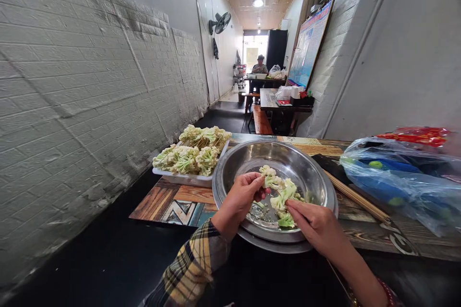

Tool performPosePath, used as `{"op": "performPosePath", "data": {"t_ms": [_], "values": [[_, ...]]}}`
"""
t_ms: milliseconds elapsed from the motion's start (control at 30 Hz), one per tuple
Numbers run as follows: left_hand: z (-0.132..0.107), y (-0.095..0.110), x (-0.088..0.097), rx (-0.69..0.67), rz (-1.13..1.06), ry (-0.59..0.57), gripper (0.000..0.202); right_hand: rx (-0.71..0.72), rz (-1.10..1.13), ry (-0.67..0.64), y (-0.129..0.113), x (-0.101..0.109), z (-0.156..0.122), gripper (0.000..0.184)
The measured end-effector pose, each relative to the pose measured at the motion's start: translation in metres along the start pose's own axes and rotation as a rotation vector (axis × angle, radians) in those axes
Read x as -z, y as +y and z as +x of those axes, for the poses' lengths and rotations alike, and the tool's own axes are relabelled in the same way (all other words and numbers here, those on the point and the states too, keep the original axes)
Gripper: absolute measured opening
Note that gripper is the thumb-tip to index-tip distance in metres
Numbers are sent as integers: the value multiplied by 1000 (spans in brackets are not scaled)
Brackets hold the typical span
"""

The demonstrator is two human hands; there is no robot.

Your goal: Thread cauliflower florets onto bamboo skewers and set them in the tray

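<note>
My left hand (240, 200) pinches a cauliflower floret (270, 178) over a steel bowl (306, 168). My right hand (314, 223) is closed on another floret (285, 195) just beside it. More loose florets lie in the bowl bottom under my fingers. A white tray (182, 178) piled with skewered cauliflower (192, 153) stands to the left of the bowl, touching its rim.
Bamboo skewers (356, 197) lie right of the bowl. A clear plastic bag (406, 177) with blue contents sits at the right. A brick wall (79, 96) runs along the left. Far down the aisle a person (259, 65) sits at other tables.
</note>
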State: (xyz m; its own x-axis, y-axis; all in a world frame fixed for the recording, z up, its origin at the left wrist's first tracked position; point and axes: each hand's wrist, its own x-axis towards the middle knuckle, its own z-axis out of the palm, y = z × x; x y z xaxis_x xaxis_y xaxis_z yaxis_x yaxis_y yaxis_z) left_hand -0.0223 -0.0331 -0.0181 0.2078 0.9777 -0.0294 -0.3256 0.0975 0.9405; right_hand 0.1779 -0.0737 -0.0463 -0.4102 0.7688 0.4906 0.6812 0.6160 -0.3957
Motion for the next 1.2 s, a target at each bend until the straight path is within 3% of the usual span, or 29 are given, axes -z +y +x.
{"op": "performPosePath", "data": {"t_ms": [267,567,1200], "values": [[-2,4,-1,70,-29,7,29,48,-76,87,1,-8,0,29],[0,2,1,126,-49,-29,28,65,-98,88,2,-6,2,30],[-1,2,-5,79,7,-23,32,-8,-52,52,-4,-4,13,31]]}}
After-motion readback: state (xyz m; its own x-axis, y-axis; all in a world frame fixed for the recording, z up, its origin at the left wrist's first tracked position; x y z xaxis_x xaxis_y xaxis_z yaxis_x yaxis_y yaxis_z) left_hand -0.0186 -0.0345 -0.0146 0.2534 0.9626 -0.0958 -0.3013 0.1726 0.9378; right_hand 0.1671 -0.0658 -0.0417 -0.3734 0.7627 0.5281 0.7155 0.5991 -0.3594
